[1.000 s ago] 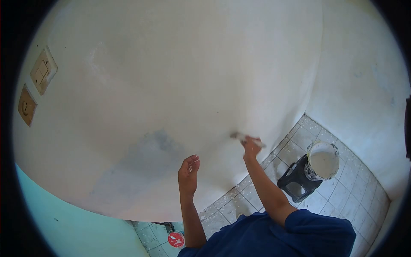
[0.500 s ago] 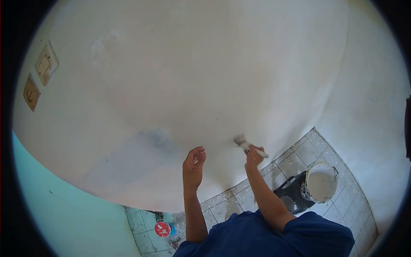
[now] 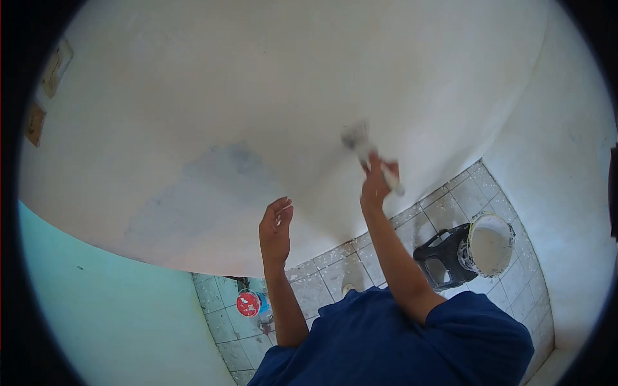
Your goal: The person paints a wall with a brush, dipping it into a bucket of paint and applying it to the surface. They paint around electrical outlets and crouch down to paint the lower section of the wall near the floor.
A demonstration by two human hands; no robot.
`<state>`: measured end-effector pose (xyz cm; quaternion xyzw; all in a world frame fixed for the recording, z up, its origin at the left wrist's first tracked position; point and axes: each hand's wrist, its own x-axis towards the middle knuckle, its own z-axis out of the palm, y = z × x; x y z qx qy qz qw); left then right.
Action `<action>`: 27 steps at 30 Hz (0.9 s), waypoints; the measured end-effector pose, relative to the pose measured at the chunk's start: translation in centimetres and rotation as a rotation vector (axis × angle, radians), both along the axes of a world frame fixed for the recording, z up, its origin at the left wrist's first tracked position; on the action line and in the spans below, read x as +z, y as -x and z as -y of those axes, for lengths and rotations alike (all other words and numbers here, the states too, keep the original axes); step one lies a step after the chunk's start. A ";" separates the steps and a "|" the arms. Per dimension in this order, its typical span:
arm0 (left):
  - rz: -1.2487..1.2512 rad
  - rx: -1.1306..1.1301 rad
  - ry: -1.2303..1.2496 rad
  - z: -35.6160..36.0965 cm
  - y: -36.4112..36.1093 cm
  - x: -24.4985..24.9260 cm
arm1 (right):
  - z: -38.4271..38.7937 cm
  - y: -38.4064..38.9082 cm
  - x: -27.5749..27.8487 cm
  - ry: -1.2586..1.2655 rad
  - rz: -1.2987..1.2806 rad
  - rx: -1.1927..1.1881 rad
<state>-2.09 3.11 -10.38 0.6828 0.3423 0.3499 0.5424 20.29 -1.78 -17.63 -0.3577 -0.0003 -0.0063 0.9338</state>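
Note:
In my right hand (image 3: pixel 378 182) is a paintbrush (image 3: pixel 362 145), gripped by its pale handle, its bristle end pointing up and left over the off-white wall (image 3: pixel 309 77). The brush and fingers are a little blurred by motion. My left hand (image 3: pixel 275 228) is raised before the lower wall with fingers loosely curved and apart, holding nothing; white paint specks mark its fingertips. A bluish-grey patch (image 3: pixel 219 170) shows on the wall to the upper left of my left hand.
A bucket of whitish paint (image 3: pixel 490 248) stands at the right beside a dark plastic stool (image 3: pixel 441 260) on the paint-spotted tile floor (image 3: pixel 322 283). A small tub with a red lid (image 3: pixel 248 303) sits lower left. Turquoise wall (image 3: pixel 96 302) borders the left; a wall socket (image 3: pixel 35 123) is at the edge.
My right hand has moved the paintbrush upward along the wall. My left hand has shifted slightly up and left. The view has tilted, bringing the floor and bucket higher.

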 end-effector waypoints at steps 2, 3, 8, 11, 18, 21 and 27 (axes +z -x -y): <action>-0.015 -0.009 -0.015 -0.2 0.8 0.1 | 1.3 1.5 -10.3 0.173 -0.230 0.039; -0.024 -0.013 -0.019 -0.1 1.3 0.1 | 2.5 2.1 -14.1 0.240 -0.308 0.036; -0.023 0.000 -0.005 -0.8 2.4 -0.6 | 1.1 2.3 -6.3 0.042 -0.242 0.086; -0.042 0.003 -0.015 -1.2 3.4 -1.3 | 2.0 3.3 8.5 -0.104 -0.032 0.119; -0.046 0.104 0.047 -0.7 5.6 -0.6 | -1.7 6.5 2.1 0.085 0.003 0.077; -0.080 0.126 0.030 -0.9 6.4 -0.8 | -1.5 6.9 -16.0 0.291 -0.144 0.084; -0.111 0.123 -0.028 -1.4 8.4 -2.0 | -0.8 7.5 -13.8 0.210 -0.271 0.074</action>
